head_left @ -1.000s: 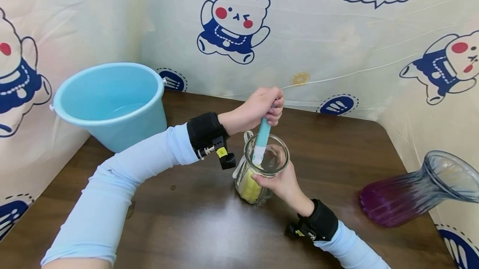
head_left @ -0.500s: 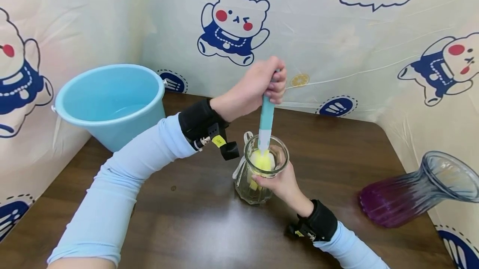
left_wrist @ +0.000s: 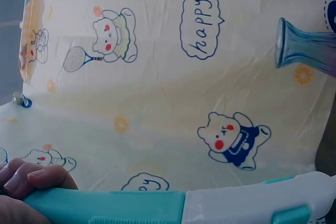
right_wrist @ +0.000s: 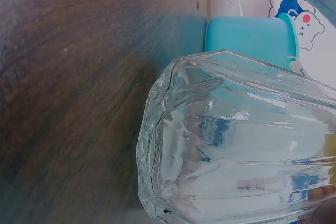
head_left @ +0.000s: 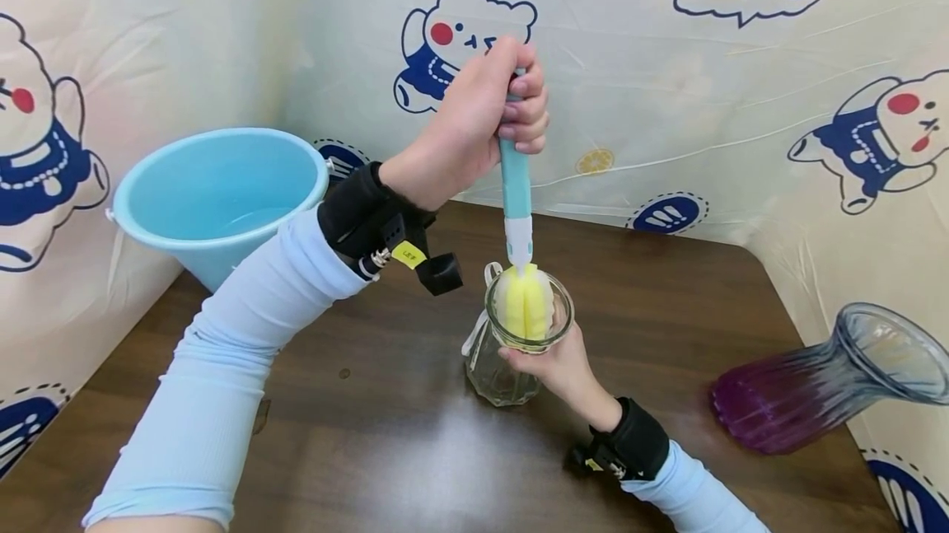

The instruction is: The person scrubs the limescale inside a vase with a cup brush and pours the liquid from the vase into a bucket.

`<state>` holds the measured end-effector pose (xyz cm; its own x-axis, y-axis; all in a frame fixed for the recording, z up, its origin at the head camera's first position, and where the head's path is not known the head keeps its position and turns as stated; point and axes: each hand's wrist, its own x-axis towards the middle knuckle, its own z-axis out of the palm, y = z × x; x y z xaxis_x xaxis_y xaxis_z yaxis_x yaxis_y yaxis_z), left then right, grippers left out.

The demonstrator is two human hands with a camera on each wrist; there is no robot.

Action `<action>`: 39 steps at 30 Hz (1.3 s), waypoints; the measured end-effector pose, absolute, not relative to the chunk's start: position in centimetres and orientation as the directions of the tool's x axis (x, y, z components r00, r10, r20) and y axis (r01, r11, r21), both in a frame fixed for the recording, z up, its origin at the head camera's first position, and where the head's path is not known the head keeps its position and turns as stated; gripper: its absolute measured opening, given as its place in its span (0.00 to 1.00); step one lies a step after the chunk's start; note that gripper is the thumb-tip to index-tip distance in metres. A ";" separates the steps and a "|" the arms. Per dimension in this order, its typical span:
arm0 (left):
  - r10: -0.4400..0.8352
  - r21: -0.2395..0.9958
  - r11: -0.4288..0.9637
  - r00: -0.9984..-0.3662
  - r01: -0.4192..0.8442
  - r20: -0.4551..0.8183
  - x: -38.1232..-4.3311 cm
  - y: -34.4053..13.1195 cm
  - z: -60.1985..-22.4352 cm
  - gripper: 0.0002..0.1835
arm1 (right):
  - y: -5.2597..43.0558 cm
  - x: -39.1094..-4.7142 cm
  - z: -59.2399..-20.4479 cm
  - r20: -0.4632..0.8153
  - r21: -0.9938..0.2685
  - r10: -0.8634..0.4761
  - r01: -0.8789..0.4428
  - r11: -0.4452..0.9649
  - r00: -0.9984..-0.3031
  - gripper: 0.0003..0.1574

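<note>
My left hand grips the turquoise handle of a bottle brush, held upright over a clear glass vase. The brush's yellow and white sponge head sits within the mouth of the vase. In the left wrist view, fingers curl round the end of the turquoise and white handle. My right hand holds the vase near its rim, thumb at the front. The faceted glass base fills much of the right wrist view. A white ribbon is tied at the vase's neck.
A light blue bucket stands at the back left of the brown wooden table. A purple and blue glass vase is at the right edge. A printed curtain surrounds the table's back and sides.
My left hand has risen with the bottle brush, pulling its sponge head from low in the vase up to the mouth. The right hand keeps holding the vase in the same place.
</note>
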<state>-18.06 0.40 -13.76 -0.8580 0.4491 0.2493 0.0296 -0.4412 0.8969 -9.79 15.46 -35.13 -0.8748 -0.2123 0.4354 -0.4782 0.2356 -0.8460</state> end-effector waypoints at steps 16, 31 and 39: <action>0.510 0.927 -0.354 -0.856 -0.124 0.080 -16.4 3.0 -22.3 0.16 | 15.4 -9.8 -35.3 0.437 -0.845 -0.198 -0.476 0.245 -0.877 0.47; 0.579 0.891 -0.455 -0.763 -0.010 0.288 -15.3 2.5 -21.9 0.18 | 15.4 -9.9 -35.2 0.407 -0.860 -0.199 -0.447 0.246 -0.892 0.48; 0.533 0.819 -0.559 -0.700 0.130 0.475 -14.3 0.2 -18.4 0.17 | 15.3 -9.8 -34.8 0.394 -0.848 -0.169 -0.429 0.313 -0.903 0.47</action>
